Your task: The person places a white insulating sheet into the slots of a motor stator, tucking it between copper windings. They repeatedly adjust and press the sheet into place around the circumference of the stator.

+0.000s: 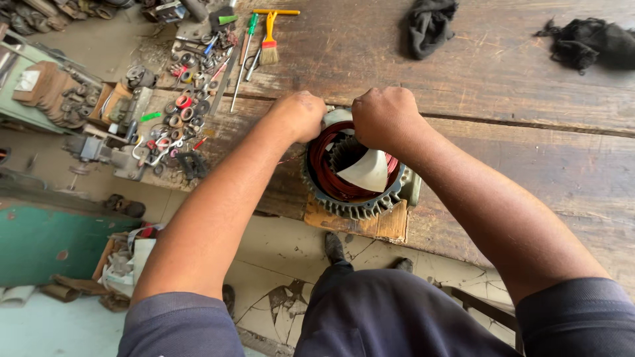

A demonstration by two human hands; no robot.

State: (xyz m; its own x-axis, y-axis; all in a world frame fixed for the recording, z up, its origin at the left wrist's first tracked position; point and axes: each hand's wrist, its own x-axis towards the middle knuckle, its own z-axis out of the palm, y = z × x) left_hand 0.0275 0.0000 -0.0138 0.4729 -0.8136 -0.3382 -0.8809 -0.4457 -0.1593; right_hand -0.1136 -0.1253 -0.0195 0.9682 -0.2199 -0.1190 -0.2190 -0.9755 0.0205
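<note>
Stator housing (357, 206), round, grey cast metal w/ ribbed fins round the outside, sits at near edge of the bench (503, 59), on a scuffed flat wood block (383, 225). Left hand (301, 116) is a closed fist pressed at the top-left rim; right hand (383, 118) is curled shut at the top rim, just beside the left. Fingers of both are tucked under, so can't tell exactly what they pinch. Inside the bore: reddish-brown copper windings (321, 155), glossy, looped round the slotted core, plus a curved sheet of off-white insulation paper (367, 172) sticking up in the middle.

Bench is rough, stained planks w/ a long seam. Far side: paintbrush (268, 39), yellow handle, pale bristles; green-handled screwdriver (243, 56) next to it. Left of that, a heap of small washers, rings & bearings (185, 109). Top right: two crumpled black rags (430, 23), well apart from the housing. Below: cracked tile floor (278, 304).
</note>
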